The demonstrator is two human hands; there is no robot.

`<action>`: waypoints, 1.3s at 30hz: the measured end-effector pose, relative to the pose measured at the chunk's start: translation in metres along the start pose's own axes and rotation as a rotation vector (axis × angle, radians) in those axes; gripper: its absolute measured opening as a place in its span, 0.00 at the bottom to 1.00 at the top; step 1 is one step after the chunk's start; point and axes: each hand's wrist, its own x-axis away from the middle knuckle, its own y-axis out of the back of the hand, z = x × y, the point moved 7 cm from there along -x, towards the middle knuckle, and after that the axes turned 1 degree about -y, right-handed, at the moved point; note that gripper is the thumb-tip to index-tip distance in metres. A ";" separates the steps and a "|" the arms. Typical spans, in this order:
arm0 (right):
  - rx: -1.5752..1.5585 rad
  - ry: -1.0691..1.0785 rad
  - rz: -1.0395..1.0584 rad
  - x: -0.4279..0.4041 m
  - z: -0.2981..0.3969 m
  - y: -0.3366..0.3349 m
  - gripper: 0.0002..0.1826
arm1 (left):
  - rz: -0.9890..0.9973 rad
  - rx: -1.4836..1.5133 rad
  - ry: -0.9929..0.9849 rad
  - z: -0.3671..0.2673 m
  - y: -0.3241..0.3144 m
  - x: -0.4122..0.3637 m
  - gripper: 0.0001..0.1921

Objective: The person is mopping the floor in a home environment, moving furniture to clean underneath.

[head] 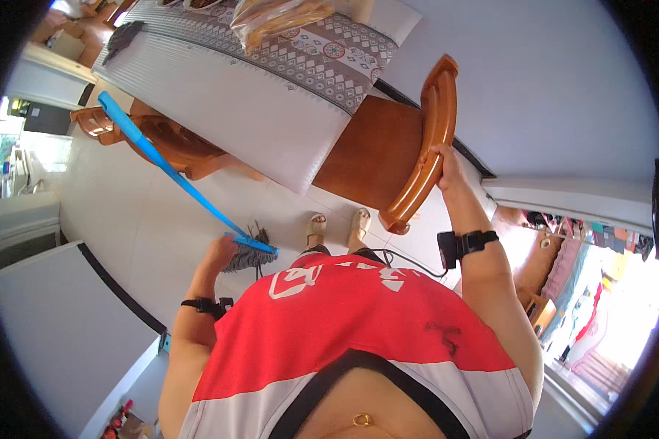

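My left hand [223, 251] has its fingers curled at the near end of the blue head of a mop [167, 167]. Grey strands hang below that head, and the long blue handle slants up and to the left, across a wooden chair. My right hand [445, 167] is closed around the curved top rail of a second wooden chair [438, 131]. That chair's brown seat [374, 148] lies partly under the corner of a covered table [236, 110]. Both wrists wear black straps with small devices.
A patterned runner [334, 50], a plastic bag with contents [274, 22] and a dark grey cloth [123, 41] lie on the table. The wooden chair [170, 137] stands at its left side. A black cable [412, 259] runs near my feet. A wall rises on the right.
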 end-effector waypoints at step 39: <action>-0.406 -0.036 0.098 -0.177 -0.041 0.103 0.26 | -0.237 -0.394 0.136 -0.146 0.048 0.011 0.20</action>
